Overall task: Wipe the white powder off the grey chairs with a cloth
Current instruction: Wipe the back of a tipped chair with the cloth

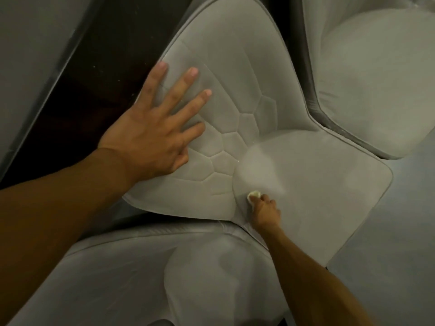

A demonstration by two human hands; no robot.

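Leftmost, my left hand [150,128] lies flat, fingers spread, on the middle grey chair's quilted backrest [235,74]; rightward, my right hand [266,211] pinches a small pale cloth [253,196] — pressed on the seat [313,184], beside a white powder [261,158] haze.

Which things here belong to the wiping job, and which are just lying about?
Job: cloth in the right hand; middle chair with powder; left hand flat on it; near chair; far chair.
Just there: dark table; floor.
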